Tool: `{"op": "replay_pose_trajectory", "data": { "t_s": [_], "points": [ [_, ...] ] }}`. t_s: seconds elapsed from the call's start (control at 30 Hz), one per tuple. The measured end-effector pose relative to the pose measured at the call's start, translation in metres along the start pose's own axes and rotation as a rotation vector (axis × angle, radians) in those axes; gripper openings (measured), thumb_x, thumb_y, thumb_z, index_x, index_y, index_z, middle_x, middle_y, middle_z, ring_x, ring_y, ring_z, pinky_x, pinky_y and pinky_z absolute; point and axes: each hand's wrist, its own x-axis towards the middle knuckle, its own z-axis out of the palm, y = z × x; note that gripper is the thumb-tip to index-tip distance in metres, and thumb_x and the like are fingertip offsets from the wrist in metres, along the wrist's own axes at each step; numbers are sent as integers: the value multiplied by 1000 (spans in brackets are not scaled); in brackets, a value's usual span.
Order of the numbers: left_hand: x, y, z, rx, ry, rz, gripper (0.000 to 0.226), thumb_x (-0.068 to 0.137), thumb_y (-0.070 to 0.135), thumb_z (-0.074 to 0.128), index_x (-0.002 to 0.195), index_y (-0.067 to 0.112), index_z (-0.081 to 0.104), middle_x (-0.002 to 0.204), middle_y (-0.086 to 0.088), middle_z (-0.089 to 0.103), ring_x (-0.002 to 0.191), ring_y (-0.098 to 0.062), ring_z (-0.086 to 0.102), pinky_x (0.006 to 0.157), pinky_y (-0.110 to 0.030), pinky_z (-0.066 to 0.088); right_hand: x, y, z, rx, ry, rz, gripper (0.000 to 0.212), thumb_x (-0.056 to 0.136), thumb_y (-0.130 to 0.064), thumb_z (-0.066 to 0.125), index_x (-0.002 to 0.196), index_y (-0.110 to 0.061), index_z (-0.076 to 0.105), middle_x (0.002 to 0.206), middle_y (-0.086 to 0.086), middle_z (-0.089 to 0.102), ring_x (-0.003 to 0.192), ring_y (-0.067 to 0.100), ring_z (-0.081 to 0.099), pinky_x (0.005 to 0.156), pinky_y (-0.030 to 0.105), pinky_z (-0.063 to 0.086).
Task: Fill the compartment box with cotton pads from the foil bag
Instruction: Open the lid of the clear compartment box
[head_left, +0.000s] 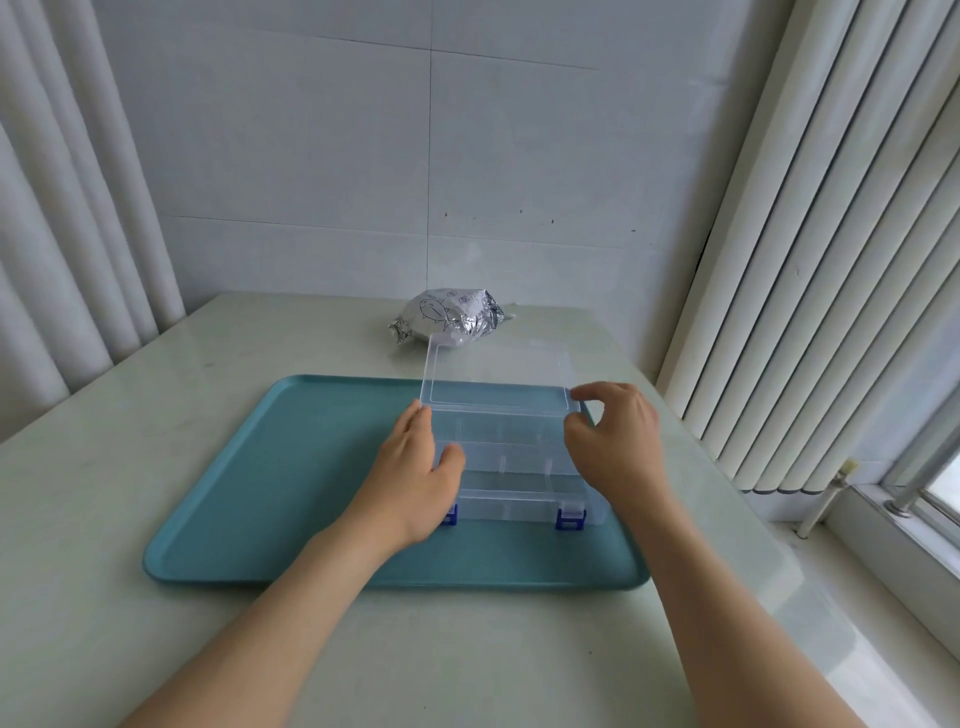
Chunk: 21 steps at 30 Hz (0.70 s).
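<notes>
Left hand (415, 467): set against the left wall of the compartment box (519, 470), fingers straight along the outside, thumb hooked over the rim, so the wall was held between them.

Right hand (613, 436): at the box's far right corner, fingers curled, forefinger and thumb lightly pinching the corner of the clear lid (498, 374) where it met the box.

Compartment box: clear plastic, rows of dividers showing through, standing on the right half of the tray. Two blue latches (570, 519) on the near wall, the left one partly hidden by the left wrist.

Clear lid: raised and leaning away from the person, joined along the far edge of the box.

Tray (270, 467): teal, rectangular, raised rim, lying flat on the table.

Foil bag (447, 317): silver, crumpled, printed with a fish drawing, lying on the table beyond the tray and just behind the raised lid, apart from both hands.

Table (130, 415): pale, glossy top.

Surroundings: vertical blinds (831, 260) on the right, curtain (62, 208) on the left.
</notes>
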Motion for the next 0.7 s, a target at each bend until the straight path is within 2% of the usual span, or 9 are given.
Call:
{"op": "replay_pose_trajectory", "data": {
  "t_s": [0.03,0.1,0.2,0.3,0.43,0.5,0.57,0.63,0.7],
  "points": [
    [-1,2,1,2,-6,2,69,111,27,40,168,4,9,178,-3,1,163,-13,0,123,-21,2,-1,0,-1,-14,-5,30,39,87,-9,60,122,-15,75,125,9,70,111,25,63,89,24,38],
    [-2,5,2,-3,-20,17,71,110,27,40,168,7,5,178,-2,-2,163,-12,-3,127,-27,1,-4,0,-2,-42,-26,62,45,85,-4,57,126,-13,73,128,8,69,111,28,63,87,25,40],
    [-5,9,4,-72,-28,45,70,110,26,42,169,12,6,178,3,0,162,-9,-1,125,-24,2,-6,1,-3,-61,-44,86,52,83,4,53,129,-13,70,135,9,66,103,29,65,80,27,44],
    [-6,10,5,-109,17,85,64,111,31,44,168,17,19,176,5,16,161,-9,11,126,-24,8,-6,2,-5,-95,-28,112,59,80,7,52,131,-15,69,134,9,65,96,29,67,72,32,49],
    [-5,6,4,-106,87,112,56,111,40,44,162,19,35,168,2,37,155,-17,33,126,-33,26,-11,-1,-8,-244,-18,50,60,79,8,53,133,-14,68,126,10,69,106,34,65,81,37,52],
    [-2,4,2,-106,115,122,51,110,39,45,157,18,43,161,-1,47,145,-19,47,118,-35,37,-13,-6,-8,-276,-5,-45,54,82,5,53,131,-13,69,121,11,71,110,35,63,88,39,50],
    [4,3,-4,-106,143,125,41,111,35,46,147,18,53,146,-3,60,119,-15,63,99,-26,42,-17,-12,-5,-236,-1,-169,45,86,0,55,125,-13,72,120,10,72,113,34,62,96,39,48],
    [11,2,-14,-81,153,126,31,111,33,46,133,19,63,123,-4,70,89,-7,64,81,-20,40,-21,-20,0,-184,-2,-266,39,88,-3,58,121,-13,74,119,8,74,112,32,63,99,40,49],
    [22,1,-26,-3,120,118,25,110,33,46,116,23,69,106,6,71,88,-13,64,78,-24,41,-23,-29,7,-151,-8,-334,36,88,-4,59,119,-14,75,117,6,75,109,31,64,98,39,50]
  ]
}}
